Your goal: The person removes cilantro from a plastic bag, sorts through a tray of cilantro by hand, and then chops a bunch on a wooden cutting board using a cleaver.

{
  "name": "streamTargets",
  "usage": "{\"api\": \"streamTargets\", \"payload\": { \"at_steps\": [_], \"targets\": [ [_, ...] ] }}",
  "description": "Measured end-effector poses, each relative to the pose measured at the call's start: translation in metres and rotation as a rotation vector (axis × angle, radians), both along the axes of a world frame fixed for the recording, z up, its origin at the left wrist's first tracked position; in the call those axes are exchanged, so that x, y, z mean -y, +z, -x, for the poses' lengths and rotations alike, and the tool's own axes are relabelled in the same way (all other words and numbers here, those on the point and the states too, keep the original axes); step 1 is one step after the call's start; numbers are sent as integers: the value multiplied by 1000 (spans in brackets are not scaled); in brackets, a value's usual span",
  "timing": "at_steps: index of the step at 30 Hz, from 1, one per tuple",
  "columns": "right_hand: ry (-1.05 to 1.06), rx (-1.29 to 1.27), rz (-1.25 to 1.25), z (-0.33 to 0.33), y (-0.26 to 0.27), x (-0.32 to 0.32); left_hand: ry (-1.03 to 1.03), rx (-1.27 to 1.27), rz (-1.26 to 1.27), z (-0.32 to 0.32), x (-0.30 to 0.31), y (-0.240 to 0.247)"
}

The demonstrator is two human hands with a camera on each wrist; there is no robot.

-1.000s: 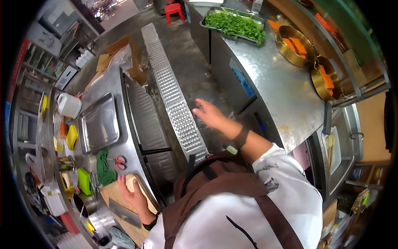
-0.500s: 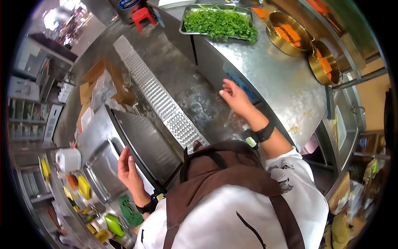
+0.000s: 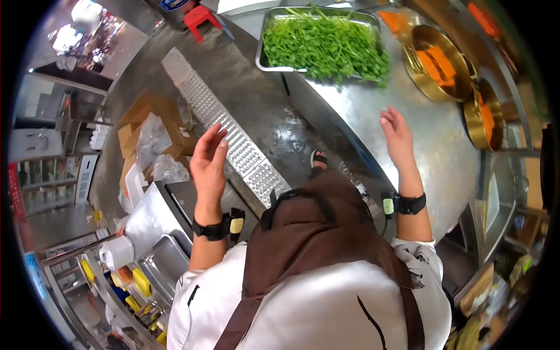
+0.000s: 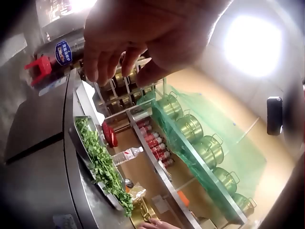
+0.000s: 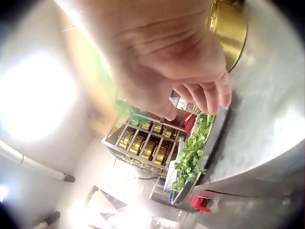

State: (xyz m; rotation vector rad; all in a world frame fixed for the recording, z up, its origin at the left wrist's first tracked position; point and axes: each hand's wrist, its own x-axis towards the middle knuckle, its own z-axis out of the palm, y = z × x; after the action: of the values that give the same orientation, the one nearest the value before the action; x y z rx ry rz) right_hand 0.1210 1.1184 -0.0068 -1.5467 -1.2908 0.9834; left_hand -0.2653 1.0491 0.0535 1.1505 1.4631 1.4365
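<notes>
My left hand (image 3: pixel 209 169) is held out over the floor beside the metal drain cover, its fingers loosely bent and holding nothing. Over the edge of the steel counter (image 3: pixel 437 125) reaches my right hand (image 3: pixel 399 140), also with nothing in it. Ahead of it on the counter lies a metal tray (image 3: pixel 262 55) heaped with leafy green herbs (image 3: pixel 326 44). To its right stand brass pots (image 3: pixel 417 79) with orange blocks (image 3: pixel 437 65) inside. In the right wrist view, the fingers of the right hand (image 5: pixel 176 62) overlap the far end of the herbs (image 5: pixel 193 148).
A perforated drain cover (image 3: pixel 233 137) runs along the floor. Left of it are an opened cardboard box (image 3: pixel 131 137) with plastic bags and a steel worktop holding an oblong pan (image 3: pixel 157 262). A red stool (image 3: pixel 200 20) stands at the back. Shelves with brass pots (image 4: pixel 189 128) rise behind the counter.
The view has turned toward the counter with the herbs. My left hand has risen away from the left worktop and moved forward; my right hand has moved right, over the counter's edge.
</notes>
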Motion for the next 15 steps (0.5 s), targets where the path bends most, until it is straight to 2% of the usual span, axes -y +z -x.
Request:
{"api": "streamTargets", "payload": {
  "at_steps": [7, 9, 12, 13, 15],
  "targets": [
    [78, -134, -1, 6, 5, -107, 28, 174, 156, -22, -133, 10],
    [108, -150, 0, 12, 10, -128, 15, 179, 174, -23, -165, 4],
    [145, -266, -21, 26, 12, -160, -23, 316, 240, -23, -214, -11],
    [137, -260, -23, 32, 17, -169, -32, 321, 240, -24, -230, -15],
    [272, 34, -117, 51, 29, -187, -43, 194, 309, -29, -263, -25]
  ]
}}
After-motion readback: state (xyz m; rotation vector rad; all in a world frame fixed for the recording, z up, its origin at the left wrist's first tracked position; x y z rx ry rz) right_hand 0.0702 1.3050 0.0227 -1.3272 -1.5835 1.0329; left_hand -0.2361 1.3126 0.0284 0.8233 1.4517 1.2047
